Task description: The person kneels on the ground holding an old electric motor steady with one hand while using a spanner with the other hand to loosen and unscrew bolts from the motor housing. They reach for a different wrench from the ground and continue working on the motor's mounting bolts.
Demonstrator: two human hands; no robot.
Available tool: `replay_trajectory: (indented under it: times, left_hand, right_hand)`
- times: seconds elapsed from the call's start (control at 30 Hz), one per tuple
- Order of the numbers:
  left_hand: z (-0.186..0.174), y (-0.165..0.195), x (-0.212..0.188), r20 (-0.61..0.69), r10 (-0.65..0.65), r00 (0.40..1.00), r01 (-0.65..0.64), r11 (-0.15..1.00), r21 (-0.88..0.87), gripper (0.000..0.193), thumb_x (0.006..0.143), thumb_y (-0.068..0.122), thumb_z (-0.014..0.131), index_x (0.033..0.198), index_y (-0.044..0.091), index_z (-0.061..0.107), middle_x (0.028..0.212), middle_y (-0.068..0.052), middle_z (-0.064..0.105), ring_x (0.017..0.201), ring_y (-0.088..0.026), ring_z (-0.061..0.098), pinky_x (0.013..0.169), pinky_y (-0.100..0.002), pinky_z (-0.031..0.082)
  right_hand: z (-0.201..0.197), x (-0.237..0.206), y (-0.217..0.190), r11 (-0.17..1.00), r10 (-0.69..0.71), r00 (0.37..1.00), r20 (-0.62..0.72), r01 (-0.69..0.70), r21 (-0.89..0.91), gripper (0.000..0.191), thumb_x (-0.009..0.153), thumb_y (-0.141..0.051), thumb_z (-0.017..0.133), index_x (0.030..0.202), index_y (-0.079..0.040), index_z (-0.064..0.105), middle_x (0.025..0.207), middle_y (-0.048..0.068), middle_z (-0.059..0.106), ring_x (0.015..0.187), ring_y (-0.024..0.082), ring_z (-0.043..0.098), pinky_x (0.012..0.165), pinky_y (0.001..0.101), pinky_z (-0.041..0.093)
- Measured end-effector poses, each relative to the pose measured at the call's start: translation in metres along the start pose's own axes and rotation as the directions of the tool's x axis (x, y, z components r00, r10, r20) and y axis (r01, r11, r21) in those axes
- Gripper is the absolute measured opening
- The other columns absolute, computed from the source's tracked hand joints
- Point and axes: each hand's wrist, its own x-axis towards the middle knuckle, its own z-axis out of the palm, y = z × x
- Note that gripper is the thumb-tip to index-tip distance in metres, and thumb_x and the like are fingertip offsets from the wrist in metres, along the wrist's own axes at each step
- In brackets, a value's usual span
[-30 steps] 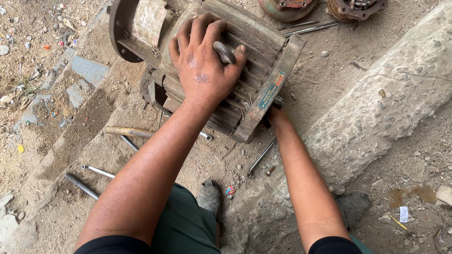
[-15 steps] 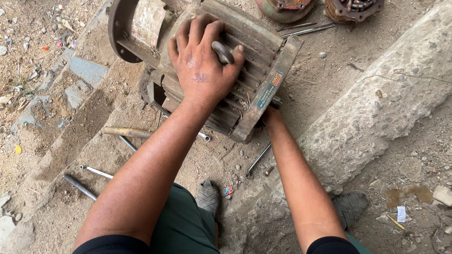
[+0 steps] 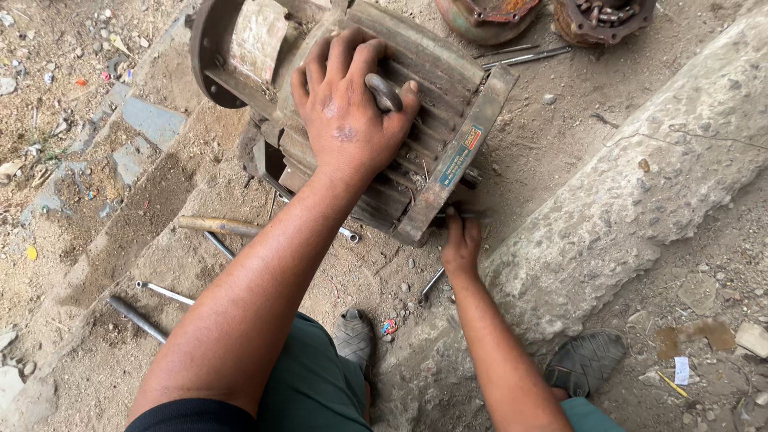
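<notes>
A large rusty electric motor housing (image 3: 448,88) with cooling fins lies on the dirt. My left hand (image 3: 348,112) rests flat on top of it, fingers spread over the fins and around its lifting eye (image 3: 384,90). My right hand (image 3: 462,244) is low at the motor's near end plate (image 3: 456,160), fingertips pinched on a thin dark bolt or rod end (image 3: 468,214) sticking out under that plate. What exactly the fingers hold is partly hidden.
Long bolts (image 3: 164,293) and a wooden-handled tool (image 3: 218,226) lie on the ground at left. A rough concrete curb (image 3: 640,184) runs along the right. Two rusty motor end covers (image 3: 552,16) sit at the top. My sandalled feet (image 3: 588,360) are below.
My right hand has come out from under the motor's end plate toward me and now shows at the plate's lower corner. The left hand stays on top.
</notes>
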Motion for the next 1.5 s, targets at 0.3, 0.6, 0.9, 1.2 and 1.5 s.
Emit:
replay_trajectory:
  times: [0.3, 0.6, 0.9, 1.2, 1.5]
  left_hand:
    - [0.003, -0.005, 0.003, 0.010, 0.007, 1.000, -0.007, 1.000, 0.024, 0.051, 0.086, 0.043, 0.079, 0.126, 0.015, 0.065, 0.139, -0.010, 0.056, 0.139, -0.036, 0.043, 0.116, -0.056, 0.027]
    - [0.002, -0.002, 0.002, 0.023, -0.010, 1.000, 0.010, 1.000, 0.005, 0.050, 0.085, 0.043, 0.079, 0.125, 0.016, 0.066, 0.137, -0.008, 0.058, 0.139, -0.036, 0.044, 0.118, -0.057, 0.026]
    - [0.001, -0.002, 0.001, 0.011, -0.002, 1.000, 0.002, 1.000, 0.000, 0.051, 0.085, 0.043, 0.080, 0.125, 0.015, 0.066, 0.138, -0.009, 0.057, 0.138, -0.036, 0.044, 0.117, -0.057, 0.026]
    - [0.000, -0.001, 0.002, 0.020, -0.008, 1.000, 0.008, 1.000, -0.005, 0.050, 0.085, 0.042, 0.080, 0.125, 0.015, 0.066, 0.136, -0.009, 0.057, 0.139, -0.036, 0.044, 0.116, -0.056, 0.028]
    - [0.000, 0.000, 0.001, 0.021, -0.014, 1.000, 0.014, 1.000, -0.003, 0.049, 0.084, 0.042, 0.080, 0.123, 0.016, 0.067, 0.136, -0.008, 0.058, 0.137, -0.037, 0.044, 0.115, -0.056, 0.028]
  right_hand:
    - [-0.016, -0.025, -0.014, 0.976, 0.187, 0.969, 0.161, -0.165, -0.141, 0.035, 0.106, -0.039, 0.050, 0.105, -0.005, 0.059, 0.096, 0.013, 0.061, 0.086, 0.023, 0.061, 0.075, 0.0424, 0.051]
    - [-0.020, 0.075, -0.015, 0.567, 0.774, 0.595, 0.217, -0.803, 0.184, 0.025, 0.104, -0.027, 0.047, 0.101, -0.013, 0.067, 0.072, 0.006, 0.069, 0.050, 0.014, 0.061, 0.045, 0.0289, 0.053]
    - [0.000, 0.091, -0.016, 0.565, 0.793, 0.539, 0.285, -0.825, -0.012, 0.036, 0.106, -0.031, 0.044, 0.091, -0.007, 0.068, 0.070, 0.009, 0.066, 0.048, 0.019, 0.059, 0.043, 0.0341, 0.046]
    - [0.001, 0.064, -0.013, 0.889, 0.440, 0.890, 0.117, -0.450, 0.080, 0.039, 0.110, -0.027, 0.045, 0.134, -0.004, 0.064, 0.118, 0.010, 0.066, 0.102, 0.020, 0.064, 0.085, 0.0359, 0.052]
    - [-0.001, 0.092, -0.019, 0.612, 0.765, 0.605, 0.221, -0.790, 0.047, 0.037, 0.104, -0.034, 0.049, 0.118, -0.007, 0.071, 0.098, 0.011, 0.074, 0.078, 0.022, 0.067, 0.067, 0.0383, 0.052]
